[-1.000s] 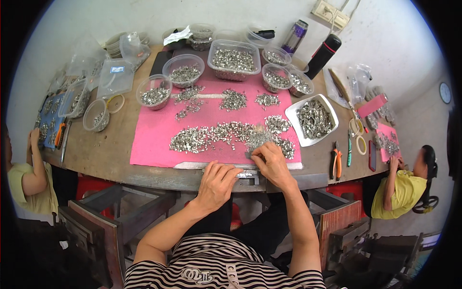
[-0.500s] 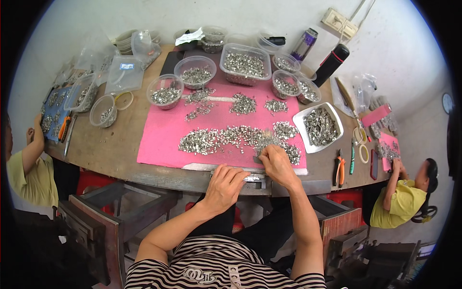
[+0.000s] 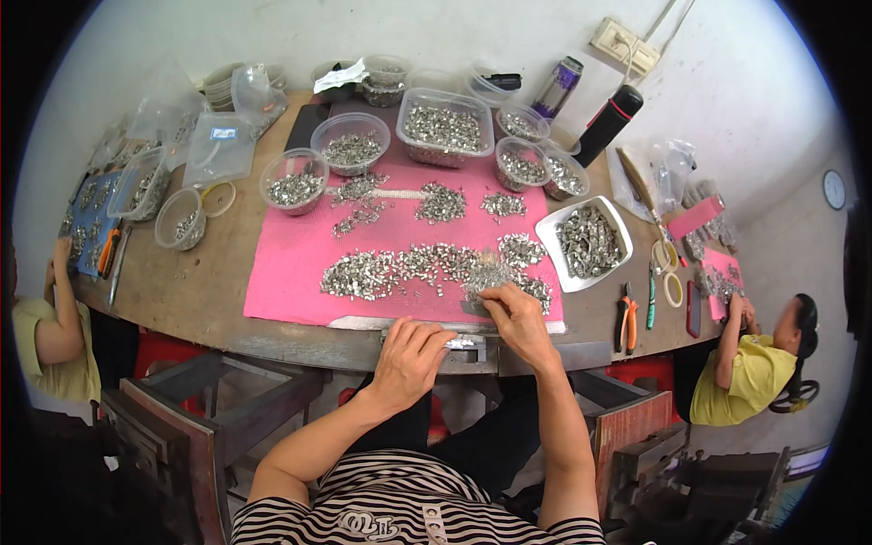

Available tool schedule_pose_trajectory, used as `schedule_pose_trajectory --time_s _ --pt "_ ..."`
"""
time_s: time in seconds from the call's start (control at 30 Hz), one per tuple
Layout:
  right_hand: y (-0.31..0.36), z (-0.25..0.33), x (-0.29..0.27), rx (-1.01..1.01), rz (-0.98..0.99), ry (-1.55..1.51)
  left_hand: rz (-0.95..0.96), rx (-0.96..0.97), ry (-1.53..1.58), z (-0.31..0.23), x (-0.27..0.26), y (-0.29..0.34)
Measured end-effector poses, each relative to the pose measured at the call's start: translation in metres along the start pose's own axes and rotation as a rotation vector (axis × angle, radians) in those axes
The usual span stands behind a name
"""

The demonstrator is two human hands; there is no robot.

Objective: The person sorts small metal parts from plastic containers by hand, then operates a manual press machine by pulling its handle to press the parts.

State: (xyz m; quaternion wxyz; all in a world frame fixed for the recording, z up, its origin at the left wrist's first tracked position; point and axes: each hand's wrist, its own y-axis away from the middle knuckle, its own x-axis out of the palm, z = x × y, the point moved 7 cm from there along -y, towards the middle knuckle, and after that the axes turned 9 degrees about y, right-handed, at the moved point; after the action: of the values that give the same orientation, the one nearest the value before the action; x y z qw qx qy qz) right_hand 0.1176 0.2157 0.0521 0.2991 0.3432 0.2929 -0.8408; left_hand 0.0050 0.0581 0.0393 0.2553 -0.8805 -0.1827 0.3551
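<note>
My left hand [image 3: 407,361] rests at the table's front edge, its fingers bent and close together over the left end of a small metal fixture [image 3: 469,344]. What its fingertips press or hold is hidden. Just right of the fixture, my right hand [image 3: 516,320] is closed in a pinch beside a long heap of small silvery metal pieces [image 3: 363,274]. A dark flat piece [image 3: 474,310] shows by its fingertips; whether it is gripped I cannot tell. The heap lies on a pink mat [image 3: 291,263], with smaller piles [image 3: 441,202] behind it.
Clear plastic tubs [image 3: 295,184] of metal pieces line the mat's back. A white dish [image 3: 595,243] of pieces stands right, with orange-handled pliers [image 3: 627,320] nearby. A black bottle [image 3: 610,123] stands behind. Two people in yellow work at the left [image 3: 68,341] and right [image 3: 745,377].
The whole view has shifted, so the table sits a little further left and lower. My left hand stays at the fixture; my right hand remains pinched by the heap, barely moved.
</note>
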Motion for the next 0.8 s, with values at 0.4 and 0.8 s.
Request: schedule_pose_trajectory --time_s 0.4,0.8 --pt "-0.004 0.007 0.013 -0.097 0.04 0.081 -0.036 -0.028 0.053 0.002 -0.015 -0.006" --pt "0.006 0.018 0.012 -0.205 -0.053 0.216 -0.033 -0.068 -0.155 0.069 -0.052 -0.037"
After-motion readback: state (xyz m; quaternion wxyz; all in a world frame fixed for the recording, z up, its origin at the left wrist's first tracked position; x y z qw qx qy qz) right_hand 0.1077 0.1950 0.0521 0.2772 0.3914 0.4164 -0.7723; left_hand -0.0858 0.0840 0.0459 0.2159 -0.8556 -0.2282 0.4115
